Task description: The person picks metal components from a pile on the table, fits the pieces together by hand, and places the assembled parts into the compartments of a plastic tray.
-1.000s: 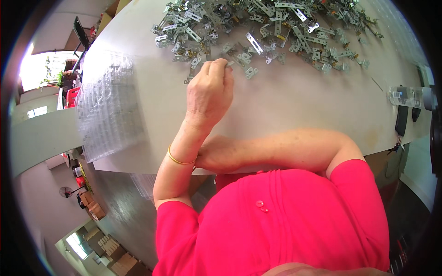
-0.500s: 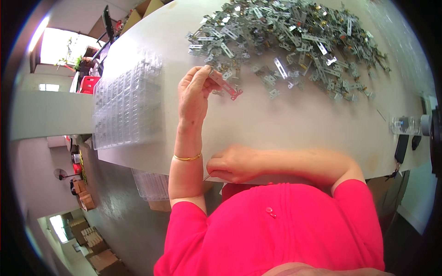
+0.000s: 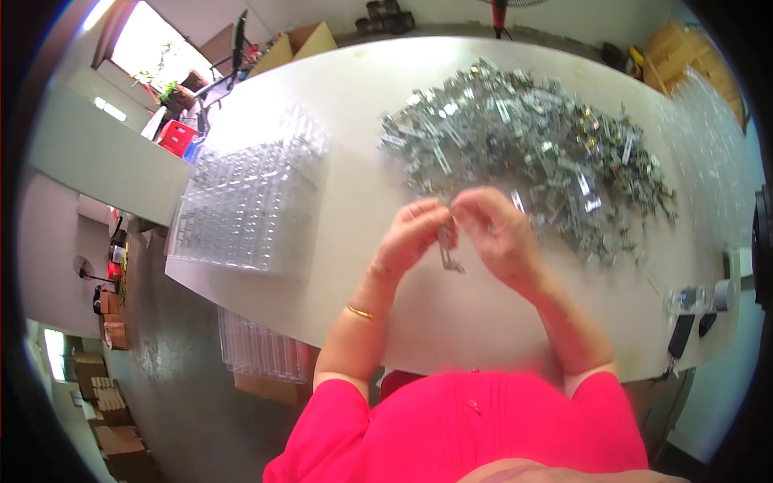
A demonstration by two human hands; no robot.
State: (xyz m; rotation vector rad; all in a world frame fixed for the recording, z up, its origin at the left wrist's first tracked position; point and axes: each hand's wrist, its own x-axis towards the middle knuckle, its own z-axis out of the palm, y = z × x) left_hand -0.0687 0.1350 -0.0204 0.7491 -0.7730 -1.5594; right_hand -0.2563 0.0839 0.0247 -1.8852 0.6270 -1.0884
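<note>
My left hand (image 3: pixel 412 235) pinches a small flat metal bracket (image 3: pixel 447 254), slotted and silvery, over the middle of the table. The bracket's lower end hangs below the fingers. Right beside it, my right hand (image 3: pixel 501 235) has thumb and fingers pressed together at the bracket's upper end. What those fingers hold, if anything, is too small to make out. Just beyond both hands spreads a large heap of similar metal brackets (image 3: pixel 515 133), some with brass-coloured bits.
Stacked clear plastic trays (image 3: pixel 241 205) occupy the table's left side. More clear trays (image 3: pixel 262 346) sit lower, beyond the table's edge. To the right lie a clear bottle (image 3: pixel 686 301), a black phone (image 3: pixel 681 336) and crumpled clear plastic film (image 3: pixel 708 153).
My right hand has risen from the table's near edge to meet my left hand at the bracket. The whole view has shifted, showing more of the table's far side.
</note>
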